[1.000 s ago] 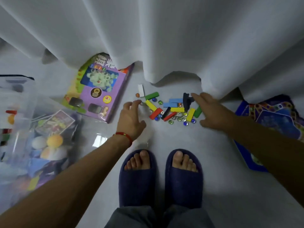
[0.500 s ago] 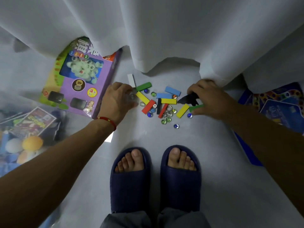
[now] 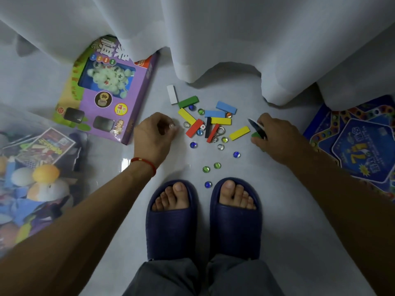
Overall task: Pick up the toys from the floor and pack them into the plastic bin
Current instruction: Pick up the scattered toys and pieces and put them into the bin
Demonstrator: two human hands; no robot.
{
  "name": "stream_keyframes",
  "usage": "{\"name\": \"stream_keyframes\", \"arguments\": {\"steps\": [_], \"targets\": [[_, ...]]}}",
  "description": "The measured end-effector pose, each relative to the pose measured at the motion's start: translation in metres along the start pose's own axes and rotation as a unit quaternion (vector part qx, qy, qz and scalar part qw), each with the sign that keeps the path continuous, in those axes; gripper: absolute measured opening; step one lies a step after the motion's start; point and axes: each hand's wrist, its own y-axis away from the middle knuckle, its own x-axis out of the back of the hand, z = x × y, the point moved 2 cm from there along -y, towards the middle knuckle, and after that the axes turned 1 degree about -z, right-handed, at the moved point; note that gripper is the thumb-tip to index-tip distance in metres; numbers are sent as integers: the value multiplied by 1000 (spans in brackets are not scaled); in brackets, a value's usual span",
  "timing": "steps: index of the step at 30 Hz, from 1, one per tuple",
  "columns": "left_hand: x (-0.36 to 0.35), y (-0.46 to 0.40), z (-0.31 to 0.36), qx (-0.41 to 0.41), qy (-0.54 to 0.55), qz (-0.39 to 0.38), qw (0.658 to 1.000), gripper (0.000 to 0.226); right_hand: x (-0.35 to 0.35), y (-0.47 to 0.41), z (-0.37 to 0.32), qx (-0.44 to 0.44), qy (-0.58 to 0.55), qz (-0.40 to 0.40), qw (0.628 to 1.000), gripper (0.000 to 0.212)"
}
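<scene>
Beside the purple game box (image 3: 106, 90) — Chinese lettering unreadable — left hand (image 3: 152, 135) pinches a marble (image 3: 171, 126), right hand (image 3: 275, 137) grips blocks (image 3: 257, 130).

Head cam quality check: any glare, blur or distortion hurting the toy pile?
Head view: dim, bluish light; one glare patch on the floor beside the left hand; the plastic bin at the frame's left looks smeared; wide-angle bending at the edges; blocks and marbles stay sharp.

Dim, cool bluish light all round; a small bright glare patch on the floor (image 3: 126, 164) at centre left; soft shadows under the curtain (image 3: 235, 39) folds; wide-angle bending at the edges; lower left looks hazy.
</scene>
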Motion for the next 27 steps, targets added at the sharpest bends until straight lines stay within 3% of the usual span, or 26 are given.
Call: {"name": "stream_keyframes", "arguments": {"steps": [2, 4, 7, 10, 18, 20, 21, 23, 25, 27], "targets": [[2, 21, 2, 115, 160, -21, 980, 16, 0, 8, 4, -41, -88, 27, 995, 25], [2, 42, 6, 241, 350, -55, 903, 17, -1, 19, 8, -107, -246, 30, 963, 21], [3, 65, 11, 348, 532, -115, 763, 15, -6, 37, 7, -184, -508, -1, 841, 11], [8, 74, 10, 376, 587, -148, 702, 16, -9, 50, 4, -215, -669, -17, 711, 11], [16, 86, 13, 370, 577, -141, 714, 18, -17, 83, -8, -145, -837, -58, 524, 27], [14, 88, 14, 367, 550, -122, 740, 13, -18, 87, -11, -136, -854, -68, 498, 28], [12, 88, 13, 363, 512, -105, 771, 13, -18, 87, -13, -141, -858, -73, 489, 26], [8, 82, 8, 306, 381, -63, 870, 17, -19, 78, -17, -167, -839, -60, 515, 17], [3, 70, 7, 205, 233, -57, 949, 14, -17, 65, -22, -173, -747, -22, 642, 18], [-4, 54, 10, 113, 114, -62, 985, 17, -13, 51, -28, -133, -572, 45, 808, 21]]}}
